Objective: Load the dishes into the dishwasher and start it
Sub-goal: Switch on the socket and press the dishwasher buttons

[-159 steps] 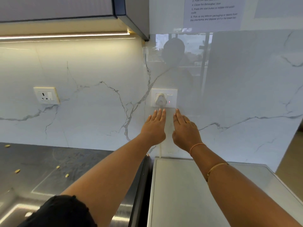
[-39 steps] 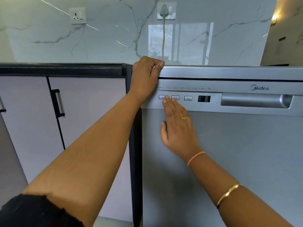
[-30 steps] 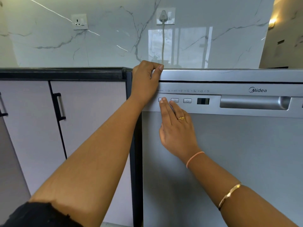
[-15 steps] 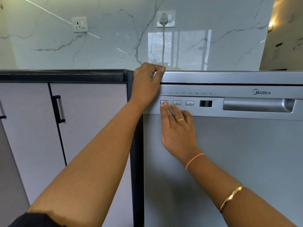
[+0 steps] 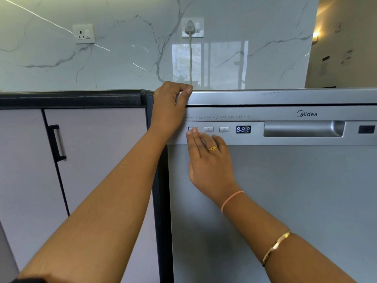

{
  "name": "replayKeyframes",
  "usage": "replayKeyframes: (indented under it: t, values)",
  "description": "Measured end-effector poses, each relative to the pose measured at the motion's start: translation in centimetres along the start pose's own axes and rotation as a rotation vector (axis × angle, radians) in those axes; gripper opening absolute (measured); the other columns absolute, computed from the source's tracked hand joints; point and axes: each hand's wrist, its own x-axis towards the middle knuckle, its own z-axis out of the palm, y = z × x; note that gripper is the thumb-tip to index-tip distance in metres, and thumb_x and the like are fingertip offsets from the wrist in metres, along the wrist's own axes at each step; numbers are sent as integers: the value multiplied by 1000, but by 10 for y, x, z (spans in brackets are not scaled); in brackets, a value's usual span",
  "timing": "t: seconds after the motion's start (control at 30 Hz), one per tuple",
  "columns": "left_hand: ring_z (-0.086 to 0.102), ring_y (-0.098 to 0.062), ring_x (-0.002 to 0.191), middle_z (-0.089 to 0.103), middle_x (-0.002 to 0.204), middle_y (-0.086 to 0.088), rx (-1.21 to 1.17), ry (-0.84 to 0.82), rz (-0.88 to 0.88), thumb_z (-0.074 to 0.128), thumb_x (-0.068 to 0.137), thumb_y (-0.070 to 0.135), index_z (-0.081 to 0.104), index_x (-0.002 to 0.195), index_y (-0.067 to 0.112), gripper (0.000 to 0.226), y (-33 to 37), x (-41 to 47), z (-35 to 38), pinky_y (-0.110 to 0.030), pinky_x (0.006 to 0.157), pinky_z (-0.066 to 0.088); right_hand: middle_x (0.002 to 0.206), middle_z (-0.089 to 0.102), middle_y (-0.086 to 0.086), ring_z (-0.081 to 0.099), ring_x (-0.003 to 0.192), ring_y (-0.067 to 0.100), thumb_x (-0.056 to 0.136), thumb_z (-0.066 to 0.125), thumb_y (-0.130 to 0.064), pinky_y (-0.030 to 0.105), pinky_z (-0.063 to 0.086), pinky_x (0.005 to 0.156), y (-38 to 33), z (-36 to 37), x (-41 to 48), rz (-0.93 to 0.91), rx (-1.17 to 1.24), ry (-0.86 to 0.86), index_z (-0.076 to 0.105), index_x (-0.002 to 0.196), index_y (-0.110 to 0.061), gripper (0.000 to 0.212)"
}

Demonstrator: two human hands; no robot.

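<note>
The silver dishwasher fills the right half of the view, its door closed. My left hand grips the top left corner of the dishwasher, fingers curled over the edge. My right hand lies against the door with a straight fingertip pressing the leftmost button of the control panel. The display is lit with blue digits. Beside it sit the P button and a timer button. No dishes are in sight.
The recessed door handle is right of the display. A pale cabinet with a black handle stands to the left under a black countertop edge. The dishwasher's plug sits in a wall socket; a second socket is free.
The display, dark half a second ago, now shows lit digits. My right fingertip stays on the leftmost button; my left hand keeps its grip on the top corner.
</note>
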Motion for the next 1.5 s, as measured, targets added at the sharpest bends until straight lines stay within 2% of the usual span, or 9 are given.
replayKeyframes:
  t: [0.23,0.53,0.63,0.73,0.87,1.07,1.17,1.37,1.5]
  values:
    - [48,-10,93,54,92,7,15,-29,-11,51,96,23,68,95,6,24,-2,2,-2,-38,91,41,147,38,16,34,138,29,83,34,-16,48,28,111,7,10,-21,-79,-29,-26,43,138,-1,58]
    - [46,-10,91,55,89,3,33,-1,-32,49,96,23,68,92,2,28,0,1,2,-24,80,36,145,38,22,28,136,33,73,39,-15,48,21,112,83,-7,-34,82,16,66,45,135,3,65]
    - [43,-11,86,53,83,-1,47,28,-32,49,97,21,65,87,-3,31,5,-2,4,-25,78,33,147,36,20,31,135,31,75,37,-14,48,25,111,105,-12,-33,57,-26,39,43,136,1,63]
    - [42,-11,92,50,88,7,70,56,-32,47,97,20,65,90,1,27,9,-6,6,-28,86,31,146,37,20,32,134,31,80,41,-18,49,25,110,115,-13,-36,44,-58,55,43,137,-1,60]
    - [42,-11,99,49,95,9,83,54,-30,47,97,21,66,100,5,25,7,-7,6,-32,94,31,148,33,21,25,138,32,82,49,-28,54,13,114,132,-17,-31,108,-92,86,40,139,-5,62]
    - [47,-19,102,51,97,8,116,60,-8,45,98,20,66,103,6,26,7,-9,7,-26,91,27,154,24,15,18,143,30,90,36,-45,55,4,114,147,-26,-2,114,-72,46,27,147,-8,69]
    - [48,-23,107,58,104,-2,148,56,23,44,98,20,64,109,6,26,5,-12,7,-26,94,26,155,20,13,14,144,31,91,28,-49,55,1,114,146,-28,14,127,-86,24,21,148,-9,70]
    - [46,-27,111,59,109,-9,198,79,18,42,97,22,62,111,7,29,3,-14,10,-24,96,24,151,31,11,20,143,30,89,31,-47,53,-1,114,148,-22,20,140,-70,55,24,148,-10,70]
    - [45,-28,113,59,110,-9,211,71,12,41,97,24,62,113,9,30,2,-14,10,-21,95,24,153,28,10,19,143,28,90,28,-47,53,-1,114,150,-17,20,131,-70,81,23,148,-11,69]
